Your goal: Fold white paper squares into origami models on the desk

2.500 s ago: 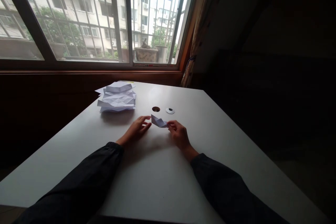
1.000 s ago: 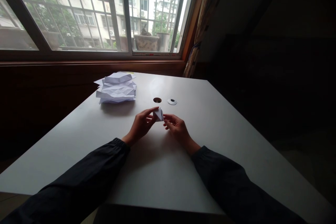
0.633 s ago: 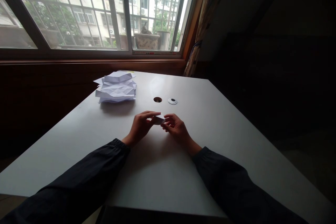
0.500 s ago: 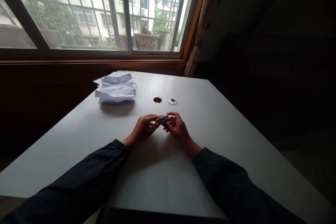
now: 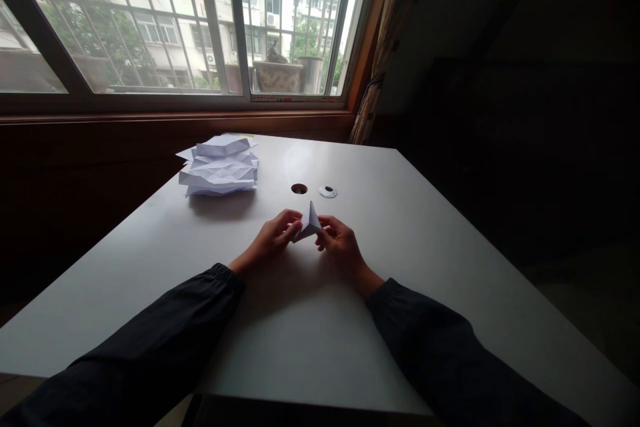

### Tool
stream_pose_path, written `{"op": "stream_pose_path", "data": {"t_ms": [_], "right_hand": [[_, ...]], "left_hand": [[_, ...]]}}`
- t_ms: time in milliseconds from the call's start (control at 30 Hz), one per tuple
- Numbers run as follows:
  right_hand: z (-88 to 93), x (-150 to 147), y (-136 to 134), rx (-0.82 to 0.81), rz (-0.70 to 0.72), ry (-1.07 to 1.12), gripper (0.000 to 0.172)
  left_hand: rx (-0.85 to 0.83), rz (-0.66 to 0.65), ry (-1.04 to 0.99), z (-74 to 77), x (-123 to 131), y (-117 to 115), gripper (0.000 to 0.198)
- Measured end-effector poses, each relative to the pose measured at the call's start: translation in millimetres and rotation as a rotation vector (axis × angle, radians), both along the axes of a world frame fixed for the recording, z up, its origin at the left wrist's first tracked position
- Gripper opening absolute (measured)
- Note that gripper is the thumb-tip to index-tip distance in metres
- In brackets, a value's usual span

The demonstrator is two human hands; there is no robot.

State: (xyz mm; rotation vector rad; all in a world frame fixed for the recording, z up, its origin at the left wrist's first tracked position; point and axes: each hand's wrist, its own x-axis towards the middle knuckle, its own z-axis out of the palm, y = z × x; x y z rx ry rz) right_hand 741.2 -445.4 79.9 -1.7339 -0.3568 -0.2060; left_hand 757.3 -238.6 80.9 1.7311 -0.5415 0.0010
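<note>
White desk (image 5: pixel 320 347) across the lower middle of the frame, far edge running below the window. Toward the upper left of the desk, a loose stack of creased white paper (image 5: pixel 219 170); right of it, a round cable hole (image 5: pixel 299 189), with a small white grommet (image 5: pixel 327 191) with dark centre just beside it.

Only one camera is here, worn on the person's head; it looks forward and down, from close above the white table (image 5: pixel 310 340), toward the barred glass window (image 5: pixel 150 27).
</note>
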Motion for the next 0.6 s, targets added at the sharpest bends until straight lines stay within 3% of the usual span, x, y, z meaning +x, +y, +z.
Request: {"op": "stream_pose_path", "data": {"t_ms": [200, 300, 400, 467, 600], "right_hand": [[1.3, -0.5, -2.4, -0.082, 0.053, -0.021, 0.037], [2.0, -0.7, -3.2, -0.11, 0.02, -0.045, 0.055], [0.3, -1.1, -3.2, -0.136, 0.03, -0.087, 0.082], [-1.2, -2.5, -2.9, -0.164, 0.064, -0.102, 0.095], [-1.6, -7.7, -2.9, -0.242, 0.124, -0.092, 0.11]], "left_hand": [[0.026, -0.123, -0.011, 9.4, -6.9, -2.1, 0.056], [0.022, -0.166, -0.041, 9.4, -6.2, -2.4, 0.06], [0.007, -0.109, -0.021, 6.3, -4.2, -1.9, 0.042], [-0.011, -0.074, 0.011, 3.7, -2.9, -1.3, 0.04], [-0.123, -0.113, 0.122, 1.7, -1.8, -1.0, 0.042]]}}
